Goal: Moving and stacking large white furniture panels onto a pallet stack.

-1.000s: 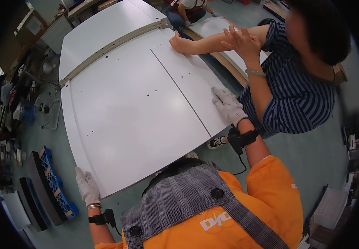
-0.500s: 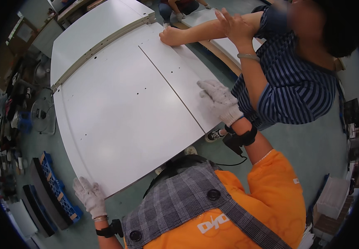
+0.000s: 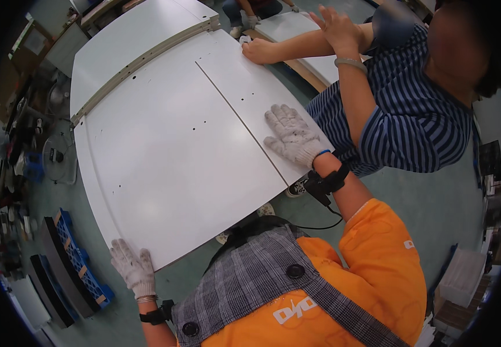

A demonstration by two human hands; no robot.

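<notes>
A large white panel (image 3: 146,168) lies in front of me, with a thin dark groove (image 3: 231,110) near its right side and several small dark holes. My left hand (image 3: 130,267), in a whitish knitted glove, rests at the panel's near left corner, fingers extended. Gloved alike and smudged with grey, my right hand (image 3: 290,136) lies flat on the panel's right part, beyond the groove, fingers stretched out. Neither hand holds anything. A beige metal rail (image 3: 146,61) with holes crosses the panel's far part, and another white panel surface (image 3: 135,29) stretches beyond it.
To my right stands a person in a striped shirt (image 3: 395,110); that person's bare hand (image 3: 259,51) is at the panel's far right edge, by a small white item. Another person (image 3: 250,11) works farther back. A blue pallet (image 3: 83,260) and a fan (image 3: 59,159) stand at left.
My right hand has shifted slightly left and settled flat on the panel. My left hand has moved a little up and right. The co-worker's hand has slid right along the far edge.
</notes>
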